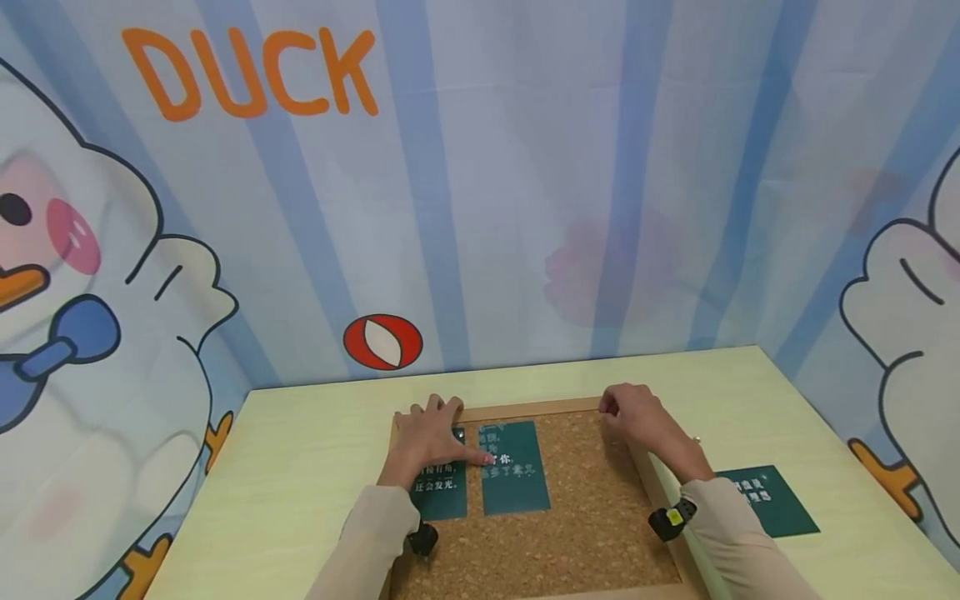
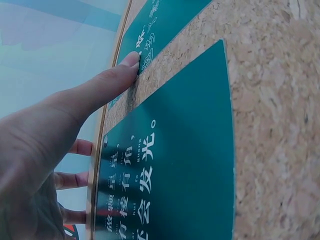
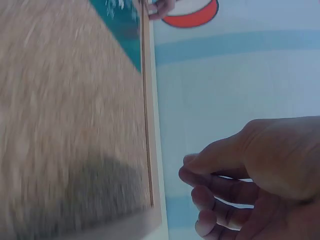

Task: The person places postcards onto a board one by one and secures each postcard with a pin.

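Note:
A wood-framed corkboard (image 1: 592,542) lies on the table with two dark green cards bearing white print. My left hand (image 1: 429,437) spreads over its upper left part. The left thumb reaches past the left card (image 2: 190,135) and rests on the right card (image 1: 517,492), while the other fingers reach over the frame's far edge. A small round pin head (image 2: 105,140) shows at the left card's top corner. By the far right corner of the frame, my right hand (image 3: 250,180) has its thumb and index fingertips together, other fingers curled; nothing shows between them.
Another green card (image 1: 780,504) lies on the pale yellow table (image 1: 750,383), right of the board and partly behind the right sleeve. Near the right wrist is a tiny shiny object (image 1: 697,439). A cartoon-printed curtain (image 1: 510,208) stands behind the table.

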The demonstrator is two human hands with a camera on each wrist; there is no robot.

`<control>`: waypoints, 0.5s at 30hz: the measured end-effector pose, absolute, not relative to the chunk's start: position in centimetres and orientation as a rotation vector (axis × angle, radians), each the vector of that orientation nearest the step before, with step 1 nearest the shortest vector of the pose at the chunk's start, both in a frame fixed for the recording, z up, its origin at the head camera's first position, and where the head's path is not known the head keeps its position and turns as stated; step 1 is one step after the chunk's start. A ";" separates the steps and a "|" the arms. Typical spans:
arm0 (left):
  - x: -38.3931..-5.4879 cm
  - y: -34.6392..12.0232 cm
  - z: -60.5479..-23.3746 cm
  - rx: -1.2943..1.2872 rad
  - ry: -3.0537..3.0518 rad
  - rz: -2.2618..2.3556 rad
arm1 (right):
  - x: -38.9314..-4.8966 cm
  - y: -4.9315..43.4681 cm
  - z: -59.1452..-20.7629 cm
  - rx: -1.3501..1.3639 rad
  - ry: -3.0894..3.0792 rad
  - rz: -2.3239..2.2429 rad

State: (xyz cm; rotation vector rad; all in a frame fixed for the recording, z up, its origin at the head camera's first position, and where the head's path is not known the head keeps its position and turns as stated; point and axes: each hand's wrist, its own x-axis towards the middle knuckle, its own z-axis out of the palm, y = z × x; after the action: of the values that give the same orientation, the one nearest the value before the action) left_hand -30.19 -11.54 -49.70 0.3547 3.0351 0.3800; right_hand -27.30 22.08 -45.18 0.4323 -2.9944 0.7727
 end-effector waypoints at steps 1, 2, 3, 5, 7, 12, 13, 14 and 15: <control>-30.2 -11.6 -49.7 0.353 3.035 0.379 | -27.4 21.6 -45.2 0.452 -2.995 0.776; -30.2 -11.6 -49.7 0.352 3.035 0.379 | -27.6 21.1 -45.3 0.468 -2.996 0.777; -30.2 -11.6 -49.7 0.351 3.033 0.374 | -27.7 20.6 -45.3 0.484 -2.996 0.779; -30.2 -11.6 -49.7 0.352 3.034 0.370 | -27.9 19.7 -45.5 0.515 -2.992 0.788; -30.2 -11.6 -49.7 0.350 3.035 0.360 | -28.2 18.7 -45.9 0.544 -2.986 0.796; -30.2 -11.6 -49.6 0.345 3.036 0.342 | -28.7 16.7 -47.0 0.610 -2.969 0.877; -30.2 -11.6 -49.7 0.344 3.033 0.339 | -28.8 16.4 -47.2 0.613 -2.972 0.890; -30.2 -11.6 -49.6 0.344 3.033 0.339 | -28.9 16.1 -47.4 0.622 -2.974 0.900; -30.2 -11.6 -49.6 0.346 3.034 0.341 | -29.0 15.8 -47.6 0.630 -2.977 0.906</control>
State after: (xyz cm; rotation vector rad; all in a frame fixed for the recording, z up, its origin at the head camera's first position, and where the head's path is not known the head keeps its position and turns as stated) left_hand -30.18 -11.58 -49.61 0.3462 3.0338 0.3406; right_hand -28.99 15.77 -47.58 0.6296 -2.9774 0.9059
